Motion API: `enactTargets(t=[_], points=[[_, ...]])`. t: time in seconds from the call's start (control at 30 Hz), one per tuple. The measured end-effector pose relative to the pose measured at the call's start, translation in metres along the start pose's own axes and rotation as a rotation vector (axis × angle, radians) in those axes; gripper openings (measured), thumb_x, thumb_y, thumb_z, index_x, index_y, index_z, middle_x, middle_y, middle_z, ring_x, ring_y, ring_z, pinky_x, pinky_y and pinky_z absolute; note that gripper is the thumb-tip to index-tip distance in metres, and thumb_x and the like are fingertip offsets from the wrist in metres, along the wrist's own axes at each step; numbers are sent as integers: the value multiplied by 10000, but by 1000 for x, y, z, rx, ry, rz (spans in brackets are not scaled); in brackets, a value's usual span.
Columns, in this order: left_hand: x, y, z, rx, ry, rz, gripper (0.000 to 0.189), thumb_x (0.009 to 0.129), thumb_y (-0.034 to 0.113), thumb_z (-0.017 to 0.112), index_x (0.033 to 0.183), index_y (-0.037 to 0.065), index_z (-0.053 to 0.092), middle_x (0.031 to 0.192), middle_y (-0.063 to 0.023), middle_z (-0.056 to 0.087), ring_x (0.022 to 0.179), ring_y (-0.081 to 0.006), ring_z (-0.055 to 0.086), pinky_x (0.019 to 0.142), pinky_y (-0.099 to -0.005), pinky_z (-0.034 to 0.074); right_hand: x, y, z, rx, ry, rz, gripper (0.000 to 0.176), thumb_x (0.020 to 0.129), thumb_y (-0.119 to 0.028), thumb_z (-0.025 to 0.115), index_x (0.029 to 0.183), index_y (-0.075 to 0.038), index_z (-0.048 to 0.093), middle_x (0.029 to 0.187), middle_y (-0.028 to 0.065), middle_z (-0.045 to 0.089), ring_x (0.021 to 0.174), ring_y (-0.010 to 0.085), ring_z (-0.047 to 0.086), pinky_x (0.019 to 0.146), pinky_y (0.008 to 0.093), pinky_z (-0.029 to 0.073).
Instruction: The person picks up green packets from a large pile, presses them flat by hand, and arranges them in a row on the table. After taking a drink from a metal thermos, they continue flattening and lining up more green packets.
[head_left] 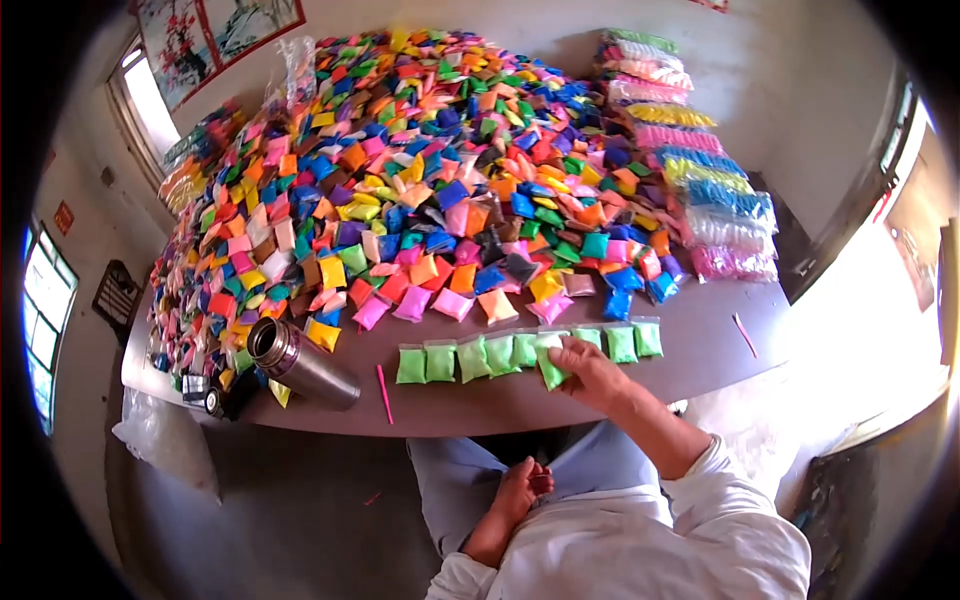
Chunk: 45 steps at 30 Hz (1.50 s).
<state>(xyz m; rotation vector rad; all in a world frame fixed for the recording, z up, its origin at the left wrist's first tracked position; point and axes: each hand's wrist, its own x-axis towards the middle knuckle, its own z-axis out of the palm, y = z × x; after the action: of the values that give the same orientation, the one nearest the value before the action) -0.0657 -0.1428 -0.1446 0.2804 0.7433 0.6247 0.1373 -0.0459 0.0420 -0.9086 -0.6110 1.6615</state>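
A row of small clear packets with light green filling (pixel 441 362) lies along the near side of the table. My right hand (pixel 592 374) is closed with thumb and fingers on one light green packet (pixel 549 368) in this row, its lower part hanging below the fingertips. Packets lie to both sides of it, some overlapping; the hand hides part of the row. Down on my lap rests my left hand (pixel 520 487), below the table edge, its fingers curled in and nothing visible in them.
A large heap of multicoloured packets (pixel 420 190) covers most of the table (pixel 660 385). Stacked bagged bundles (pixel 720 200) stand at the right. An open steel flask (pixel 305 365) leans near the front left, beside a pink stick (pixel 385 394). Another stick (pixel 745 336) lies right.
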Motion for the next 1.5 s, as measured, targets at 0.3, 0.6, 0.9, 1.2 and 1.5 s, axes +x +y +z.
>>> enactTargets(t=[0.3, 0.6, 0.9, 1.2, 1.5], points=[[-15, -7, 7, 179, -72, 85, 324, 912, 383, 574, 816, 74, 577, 909, -118, 635, 705, -185, 626, 686, -336, 526, -82, 40, -6, -509, -19, -280, 231, 904, -254, 640, 951, -31, 604, 713, -39, 531, 622, 28, 456, 514, 224, 351], [-40, -11, 25, 256, -78, 125, 432, 909, 499, 525, 924, 74, 601, 856, -64, 628, 746, -153, 598, 700, -290, 502, -119, 135, -34, -1004, 182, -183, 332, 969, -342, 473, 916, -17, 515, 747, 194, 517, 682, 331, 509, 635, 389, 434], [-48, -12, 35, 566, 34, 215, 533, 899, 549, 518, 975, 29, 612, 782, -38, 623, 697, -144, 586, 651, -279, 480, -126, 137, -32, -911, 99, -205, 320, 988, -340, 422, 1015, -31, 500, 881, 220, 565, 827, 366, 562, 738, 420, 446], [-48, -6, 37, 945, 82, 287, 601, 901, 580, 490, 957, 0, 637, 847, -67, 646, 810, -149, 581, 675, -284, 457, -108, 144, -45, -1022, 41, 52, 459, 955, -456, 450, 1099, -43, 590, 907, 178, 647, 885, 307, 608, 799, 382, 467], [-52, -3, 37, 985, 2, 285, 594, 909, 574, 475, 1007, 8, 626, 855, -27, 613, 786, -126, 536, 706, -279, 445, -125, 120, -53, -897, -72, 7, 465, 931, -431, 531, 1046, 18, 568, 897, 99, 587, 822, 174, 537, 739, 333, 447]])
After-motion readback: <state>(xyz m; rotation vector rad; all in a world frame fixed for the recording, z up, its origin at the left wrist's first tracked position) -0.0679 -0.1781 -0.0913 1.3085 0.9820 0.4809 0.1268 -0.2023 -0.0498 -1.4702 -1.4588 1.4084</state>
